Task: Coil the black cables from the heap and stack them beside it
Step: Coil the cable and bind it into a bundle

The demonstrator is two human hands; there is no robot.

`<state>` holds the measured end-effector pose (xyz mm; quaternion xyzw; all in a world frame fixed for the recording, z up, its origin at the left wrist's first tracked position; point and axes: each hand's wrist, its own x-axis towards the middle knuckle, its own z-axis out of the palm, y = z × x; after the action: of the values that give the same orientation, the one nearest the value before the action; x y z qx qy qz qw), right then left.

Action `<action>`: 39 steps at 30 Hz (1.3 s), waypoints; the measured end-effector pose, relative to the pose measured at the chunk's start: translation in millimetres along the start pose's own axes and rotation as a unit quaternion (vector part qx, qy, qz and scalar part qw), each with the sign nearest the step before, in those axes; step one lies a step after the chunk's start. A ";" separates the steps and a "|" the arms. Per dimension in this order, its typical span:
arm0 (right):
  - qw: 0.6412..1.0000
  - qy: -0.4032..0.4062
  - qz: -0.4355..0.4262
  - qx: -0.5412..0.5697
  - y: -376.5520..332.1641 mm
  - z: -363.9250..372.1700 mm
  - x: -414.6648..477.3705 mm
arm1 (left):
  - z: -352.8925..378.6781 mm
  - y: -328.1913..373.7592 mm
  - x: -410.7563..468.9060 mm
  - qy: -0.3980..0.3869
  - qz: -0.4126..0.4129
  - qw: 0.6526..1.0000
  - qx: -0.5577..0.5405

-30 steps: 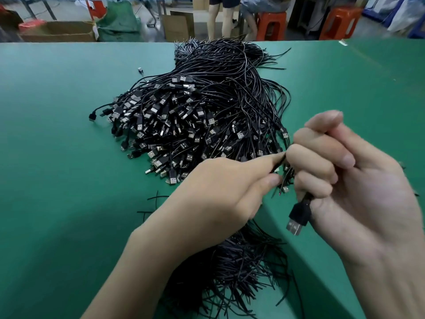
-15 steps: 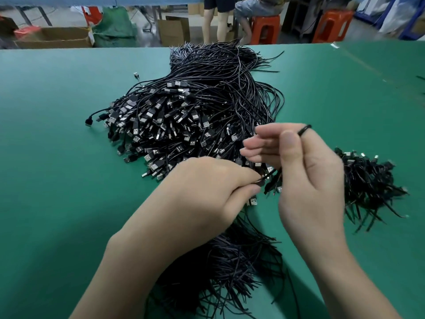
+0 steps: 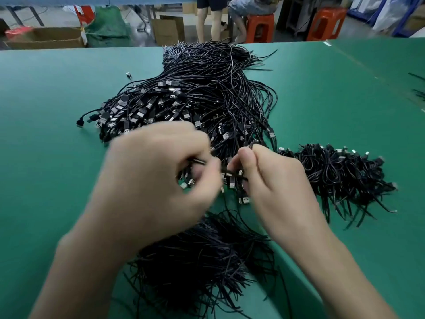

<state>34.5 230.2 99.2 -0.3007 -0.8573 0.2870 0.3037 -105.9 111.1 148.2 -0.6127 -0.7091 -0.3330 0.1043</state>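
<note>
A big heap of black USB cables [image 3: 202, 95] lies across the middle of the green table [image 3: 46, 157], its plugs fanned toward me. My left hand [image 3: 156, 180] and my right hand [image 3: 273, 187] meet in front of the heap, both pinching one black cable [image 3: 232, 174] that runs between them; a loop of it shows above my right thumb. The left hand is blurred by motion. To the right of my right hand sits the stack of coiled cables [image 3: 342, 173]. A bundle of thin black ties [image 3: 202, 261] lies below my wrists at the near edge.
Beyond the table's far edge stand cardboard boxes [image 3: 46, 38], orange stools [image 3: 326, 24] and a person's legs [image 3: 209, 19]. A few stray cables [image 3: 417, 86] lie at the far right of the table.
My right hand has dropped and closed in toward my left hand. The left hand has lifted over the heap's plugs and is moving fast. The camera has tilted, showing more of the coiled stack.
</note>
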 end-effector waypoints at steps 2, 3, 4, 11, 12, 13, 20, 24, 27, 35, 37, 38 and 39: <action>0.991 -0.062 0.053 0.109 8.5 -8.8 5.5 | -11.2 -7.9 1.3 0.032 -0.005 0.999 -0.039; 0.976 -0.116 0.065 0.171 9.5 -12.5 7.2 | -13.3 -11.6 1.9 0.039 -0.007 0.997 -0.062; 0.953 -0.182 0.072 0.231 8.2 -14.9 7.1 | -12.0 -15.3 2.1 0.047 -0.012 0.995 -0.082; 0.702 -0.275 0.039 0.655 -17.3 -11.5 1.6 | 20.6 -39.5 1.4 0.003 -0.041 0.990 -0.132; 0.686 -0.240 0.044 0.685 -18.1 -13.6 2.7 | 25.0 -38.6 0.0 -0.045 -0.036 0.988 -0.141; 0.678 -0.206 0.049 0.704 -16.9 -16.2 4.4 | 29.5 -35.1 -1.2 -0.098 -0.033 0.984 -0.148; 0.900 0.053 -0.039 0.430 -0.5 -21.7 9.5 | 39.2 4.9 1.5 -0.246 -0.004 0.964 -0.099; 0.990 0.054 -0.088 0.098 6.2 -13.8 4.8 | 21.5 3.4 3.0 -0.117 0.033 0.987 -0.101; 0.983 -0.107 0.008 0.148 9.8 -10.0 5.0 | 13.3 -16.5 3.1 -0.001 0.029 0.991 -0.127; 0.726 -0.235 0.067 0.643 -4.8 -5.3 4.8 | 59.1 -19.5 -2.0 -0.068 -0.061 0.963 -0.256; 0.729 -0.119 0.075 0.670 -3.7 -7.4 8.2 | 64.1 -16.4 -4.7 -0.149 -0.062 0.960 -0.227; 0.743 -0.067 0.071 0.662 -1.8 -8.8 9.2 | 65.1 -13.9 -5.3 -0.185 -0.055 0.959 -0.206; 0.771 -0.027 0.060 0.633 0.6 -10.1 9.8 | 65.5 -10.9 -5.1 -0.208 -0.040 0.959 -0.186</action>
<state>35.5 240.5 108.7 -0.0835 -0.4694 0.7904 0.3846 -97.9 146.0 92.0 -0.6480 -0.6650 -0.3276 -0.1749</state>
